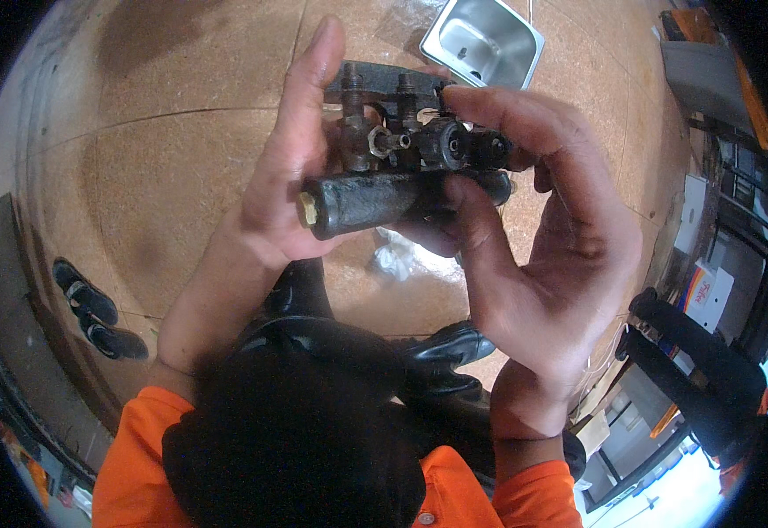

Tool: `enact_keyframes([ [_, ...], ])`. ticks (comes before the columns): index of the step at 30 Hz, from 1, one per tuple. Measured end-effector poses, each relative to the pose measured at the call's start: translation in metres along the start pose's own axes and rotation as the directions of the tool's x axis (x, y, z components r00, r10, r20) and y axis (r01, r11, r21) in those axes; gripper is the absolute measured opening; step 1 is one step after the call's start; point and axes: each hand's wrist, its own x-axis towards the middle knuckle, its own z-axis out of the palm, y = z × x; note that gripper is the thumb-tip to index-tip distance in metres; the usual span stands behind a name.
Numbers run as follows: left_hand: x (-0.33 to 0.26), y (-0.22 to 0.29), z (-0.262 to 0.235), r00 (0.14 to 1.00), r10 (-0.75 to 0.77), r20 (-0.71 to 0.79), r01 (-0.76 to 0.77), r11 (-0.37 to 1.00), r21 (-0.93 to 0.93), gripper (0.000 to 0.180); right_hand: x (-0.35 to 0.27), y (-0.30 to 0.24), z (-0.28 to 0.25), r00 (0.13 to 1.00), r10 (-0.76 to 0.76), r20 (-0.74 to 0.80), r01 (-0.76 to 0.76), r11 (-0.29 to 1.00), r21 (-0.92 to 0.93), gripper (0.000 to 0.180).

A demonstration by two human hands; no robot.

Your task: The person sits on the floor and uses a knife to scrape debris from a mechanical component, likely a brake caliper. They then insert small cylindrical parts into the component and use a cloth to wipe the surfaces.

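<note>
A dark, greasy metal fitting block (375, 201) is held up in front of me between both hands. Along its near side runs a thick black tube with a brass-coloured plug at the left end. Threaded stubs rise behind the tube, and a hex nut with a small nozzle sticks out near the middle. My left hand (282, 180) supports the block from the left and below, its thumb pointing up and its fingers partly hidden behind the metal. Curled round the right end, my right hand (555, 233) has its thumb on the tube and its index finger on the upper rear part.
A small steel sink (494, 53) stands on the tan tiled floor ahead. Crumpled clear plastic (394, 257) lies below the block. A pair of black sandals (89, 295) is at left. Another person's dark-clad legs (692, 343) and a white box (708, 295) are at right.
</note>
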Motion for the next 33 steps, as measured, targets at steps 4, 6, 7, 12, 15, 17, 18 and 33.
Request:
enact_keyframes([
  [4,-0.001,0.000,0.003,0.998,0.022,-0.058,-0.022,1.000,-0.003,0.097,0.002,-0.004,-0.001,0.999,-0.020,-0.042,0.020,1.000,-0.010,0.037],
  [6,-0.001,-0.002,0.012,0.996,0.019,-0.085,-0.021,1.000,-0.020,0.096,0.000,-0.002,0.001,0.999,-0.023,-0.038,0.020,0.997,-0.079,0.036],
  [7,-0.002,-0.001,0.012,0.996,0.020,-0.083,-0.021,1.000,-0.012,0.096,-0.001,-0.001,0.001,0.999,-0.025,-0.038,0.022,0.995,-0.096,0.035],
  [12,-0.001,0.001,0.005,0.999,0.001,-0.037,-0.002,0.999,-0.040,0.096,-0.002,-0.001,0.000,0.999,-0.024,-0.028,0.022,0.997,-0.075,0.036],
  [15,-0.003,0.001,0.005,0.999,0.002,-0.033,-0.003,0.999,-0.054,0.096,-0.001,-0.003,0.000,1.000,-0.017,-0.021,0.016,0.999,-0.046,0.039],
  [17,-0.005,0.000,0.006,1.000,-0.007,-0.021,0.006,0.997,-0.076,0.094,-0.001,-0.005,0.000,1.000,-0.002,-0.012,0.001,0.999,-0.035,0.041],
  [18,-0.005,0.000,0.007,1.000,-0.011,-0.016,0.010,0.996,-0.086,0.094,-0.001,-0.005,0.000,1.000,0.001,-0.008,-0.001,1.000,-0.029,0.043],
  [33,-0.001,-0.006,0.007,1.000,-0.012,-0.015,0.012,1.000,-0.008,0.096,-0.004,0.000,-0.001,0.999,0.017,-0.031,-0.018,1.000,-0.026,0.037],
])
